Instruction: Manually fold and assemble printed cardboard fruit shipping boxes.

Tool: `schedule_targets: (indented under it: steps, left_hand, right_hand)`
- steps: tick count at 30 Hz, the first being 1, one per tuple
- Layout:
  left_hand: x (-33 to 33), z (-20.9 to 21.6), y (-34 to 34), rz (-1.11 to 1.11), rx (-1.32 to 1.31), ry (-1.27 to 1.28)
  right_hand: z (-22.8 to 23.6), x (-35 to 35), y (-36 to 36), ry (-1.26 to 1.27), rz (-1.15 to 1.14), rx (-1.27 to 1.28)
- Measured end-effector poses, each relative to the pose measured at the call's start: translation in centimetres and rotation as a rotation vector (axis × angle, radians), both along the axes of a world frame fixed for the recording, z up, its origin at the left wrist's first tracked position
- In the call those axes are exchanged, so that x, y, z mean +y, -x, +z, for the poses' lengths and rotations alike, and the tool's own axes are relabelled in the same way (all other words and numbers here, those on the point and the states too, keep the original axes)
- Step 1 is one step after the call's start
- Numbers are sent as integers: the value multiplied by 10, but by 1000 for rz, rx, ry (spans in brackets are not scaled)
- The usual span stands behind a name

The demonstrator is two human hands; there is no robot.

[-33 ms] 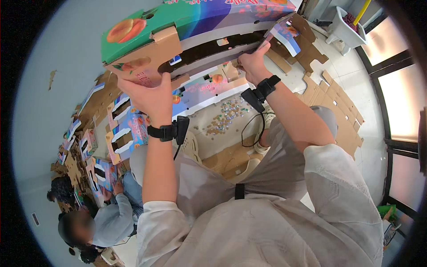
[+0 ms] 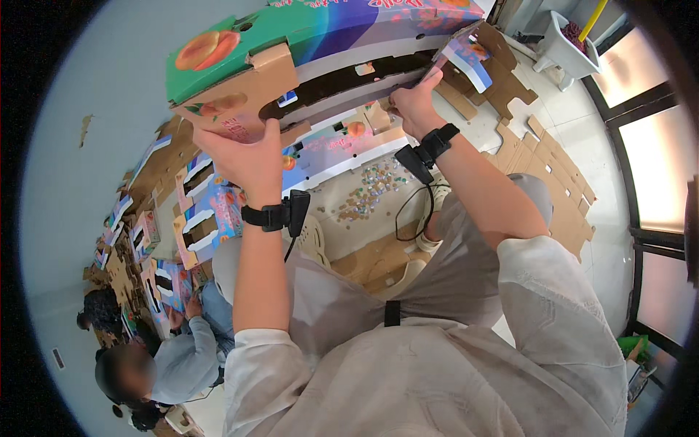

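A large printed cardboard box [image 2: 335,44], green and purple with peach pictures, is held up in front of me, its slotted long side toward me. My left hand [image 2: 244,156] grips its left end, with the thumb near the cut-out and the fingers hidden behind the panel. At the right end my right hand [image 2: 417,109] is closed on the box edge, its thumb pointing up. Below and behind it lies another printed cardboard piece [image 2: 342,149] in blue and pink. Both wrists wear black straps with small dark devices.
Small cut-out discs [image 2: 371,189] litter the floor between my feet. Flattened brown cardboard [image 2: 546,171] lies to the right, near a white mop bucket [image 2: 564,54]. Stacks of printed cardboard [image 2: 207,211] line the left, where another person [image 2: 175,360] sits handling pieces.
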State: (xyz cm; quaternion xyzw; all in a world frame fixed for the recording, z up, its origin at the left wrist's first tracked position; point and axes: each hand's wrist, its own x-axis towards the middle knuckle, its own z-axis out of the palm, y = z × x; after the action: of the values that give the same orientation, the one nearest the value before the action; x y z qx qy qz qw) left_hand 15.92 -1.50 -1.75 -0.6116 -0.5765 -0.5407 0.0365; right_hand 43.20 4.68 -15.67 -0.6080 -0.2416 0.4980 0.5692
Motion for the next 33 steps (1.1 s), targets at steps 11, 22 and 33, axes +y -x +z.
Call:
schedule_targets:
  steps: [11, 22, 33]
  left_hand:
    - [8, 12, 20, 113, 61, -5]
    - [6, 8, 26, 29, -22, 29]
    - [20, 7, 33, -115, -100, -57]
  right_hand:
    - [21, -25, 5, -103, 210, -123]
    - [43, -11, -18, -443, -187, -530]
    - [113, -48, -31, -714, -314, -917]
